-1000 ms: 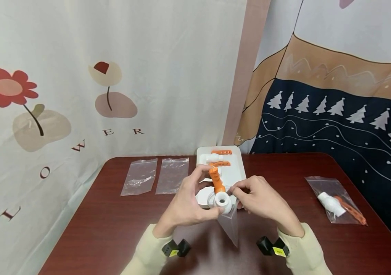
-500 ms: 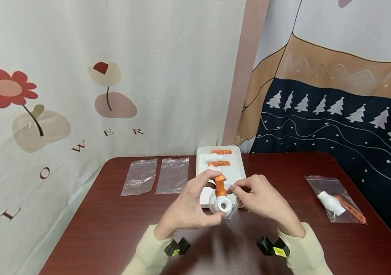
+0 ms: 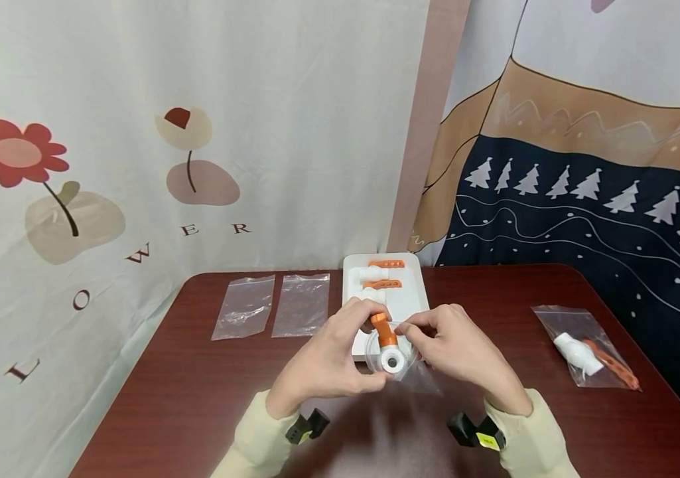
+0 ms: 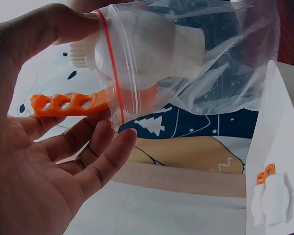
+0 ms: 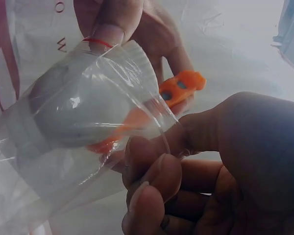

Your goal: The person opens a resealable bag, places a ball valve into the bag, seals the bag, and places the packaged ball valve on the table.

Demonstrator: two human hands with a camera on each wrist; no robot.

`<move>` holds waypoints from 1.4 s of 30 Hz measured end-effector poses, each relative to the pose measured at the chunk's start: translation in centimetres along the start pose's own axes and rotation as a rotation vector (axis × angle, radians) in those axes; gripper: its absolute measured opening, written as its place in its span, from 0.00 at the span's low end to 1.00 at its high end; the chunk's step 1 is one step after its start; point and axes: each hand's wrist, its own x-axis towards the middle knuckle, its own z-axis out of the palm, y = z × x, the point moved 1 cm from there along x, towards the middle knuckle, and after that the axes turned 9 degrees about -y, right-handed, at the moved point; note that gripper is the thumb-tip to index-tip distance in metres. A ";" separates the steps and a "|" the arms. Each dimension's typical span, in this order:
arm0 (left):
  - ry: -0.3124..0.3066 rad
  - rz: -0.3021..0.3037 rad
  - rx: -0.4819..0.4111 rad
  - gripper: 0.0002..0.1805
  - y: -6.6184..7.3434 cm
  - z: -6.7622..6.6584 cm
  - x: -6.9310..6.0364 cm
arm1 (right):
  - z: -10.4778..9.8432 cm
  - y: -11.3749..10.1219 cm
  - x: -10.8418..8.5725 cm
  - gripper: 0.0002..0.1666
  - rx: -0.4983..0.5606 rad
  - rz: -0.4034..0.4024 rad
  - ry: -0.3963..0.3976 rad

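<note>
A white bulbous plastic fitting (image 4: 147,46) with ribbed ends sits mostly inside a clear zip bag (image 4: 230,73), one end protruding from the mouth. Beside it an orange handle (image 4: 63,105) with holes lies partly in the bag, its holed end sticking out. My left hand (image 3: 334,355) holds both pieces at the opening, thumb on the fitting and fingers along the handle's side. From the other side my right hand (image 3: 459,348) pinches the bag's edge near the handle. Curled fingers (image 5: 161,174) of that hand show in the right wrist view.
Behind the hands stands a white tray (image 3: 408,302) holding orange handles (image 3: 386,263) and white fittings (image 3: 373,273). Two flat clear bags (image 3: 244,307) lie at the table's back left. At the right is a bag (image 3: 560,322) containing a white fitting and an orange handle.
The fitting and handle have come down slightly in my left hand, with less of the handle showing above the bag. The bag's loose end has swung to the right. My right hand barely moved.
</note>
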 end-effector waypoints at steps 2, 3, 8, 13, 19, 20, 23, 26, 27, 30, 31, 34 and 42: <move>-0.008 -0.001 0.012 0.35 0.1 0.1 0.0 | 0.0 0.0 0.0 0.13 -0.021 -0.010 0.008; -0.011 0.000 0.020 0.34 0.1 0.1 0.1 | 0.1 0.0 0.0 0.13 -0.028 -0.014 0.011; -0.021 -0.031 0.059 0.34 0.5 0.2 0.0 | 0.1 0.0 0.0 0.11 -0.050 -0.057 0.014; -0.015 -0.086 0.084 0.33 0.8 0.2 0.0 | 0.2 0.0 0.0 0.10 -0.069 -0.101 -0.006; -0.034 -0.100 0.098 0.34 0.9 0.2 -0.1 | 0.1 -0.1 0.0 0.10 -0.069 -0.105 -0.007; -0.037 -0.099 0.096 0.35 0.9 0.2 -0.2 | 0.1 -0.1 -0.1 0.10 -0.065 -0.103 -0.005; -0.036 -0.099 0.081 0.34 0.8 0.2 -0.2 | 0.1 -0.2 -0.1 0.10 -0.055 -0.097 0.006; -0.038 -0.105 0.072 0.33 0.7 0.2 -0.2 | 0.1 -0.2 -0.1 0.10 -0.050 -0.091 0.017; -0.037 -0.104 0.070 0.33 0.7 0.2 -0.2 | 0.1 -0.2 -0.1 0.10 -0.049 -0.092 0.019; -0.040 -0.092 0.060 0.32 0.6 0.0 -0.1 | 0.0 -0.2 -0.1 0.10 -0.056 -0.093 0.031; -0.040 -0.081 0.053 0.32 0.6 -0.1 -0.1 | 0.0 -0.2 -0.1 0.11 -0.055 -0.093 0.035; -0.029 -0.032 0.024 0.32 0.5 -0.4 0.0 | -0.1 -0.2 0.0 0.10 -0.054 -0.096 0.046; 0.009 -0.011 -0.041 0.29 0.1 -0.8 -0.2 | -0.1 0.0 -0.1 0.11 -0.049 -0.114 0.056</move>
